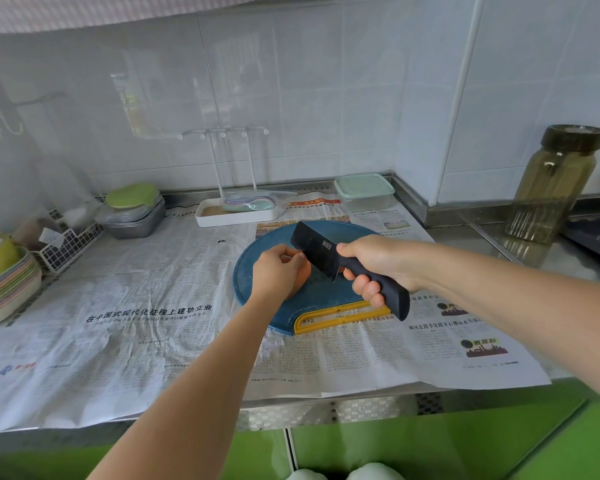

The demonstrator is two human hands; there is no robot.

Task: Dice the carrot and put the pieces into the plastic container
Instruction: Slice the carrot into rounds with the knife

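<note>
Right grip (374, 263) wraps a matte black cleaver (314, 245); left grip (279, 271) curls, contents hidden.

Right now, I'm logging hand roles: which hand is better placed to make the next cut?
Right: the right hand grips the knife over the cutting board; the left hand is curled beside the blade.

The headline "在中国式现代化征程上建功立业" was printed in bold black characters on the newspaper (146, 341), its smaller columns being too fine to be read, and a small white brand mark, likewise illegible, was borne on the knife (312, 245).
</note>
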